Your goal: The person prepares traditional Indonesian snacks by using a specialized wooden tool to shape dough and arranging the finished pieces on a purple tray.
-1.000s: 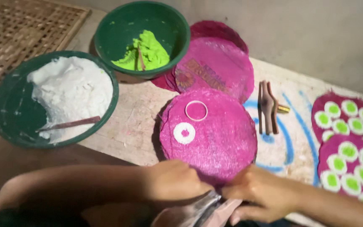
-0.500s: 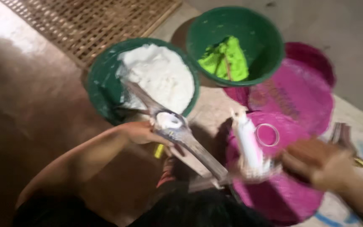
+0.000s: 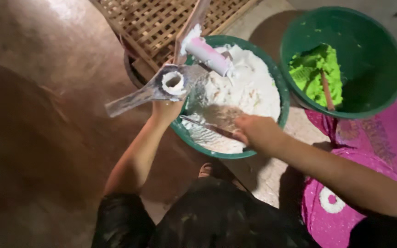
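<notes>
My left hand (image 3: 166,110) holds up a hinged metal press (image 3: 161,85) with a round white cup in it and a pink-and-white plunger (image 3: 210,54), raised over the near rim of a green bowl (image 3: 279,94) of white dough (image 3: 244,89). My right hand (image 3: 258,133) reaches into that bowl and grips a thin stick (image 3: 203,126) lying in the dough.
A second green bowl (image 3: 382,50) holds bright green dough (image 3: 315,73) with a stick in it. Pink round sheets (image 3: 382,138) lie at the right, one bearing a white dough ring (image 3: 331,200). A woven bamboo mat (image 3: 161,20) lies behind. My dark-clothed lap fills the bottom.
The view swung left toward the white-dough bowl. My left hand lifted the press over the bowl. My right hand left the pink sheet area and took hold of the stick in the dough.
</notes>
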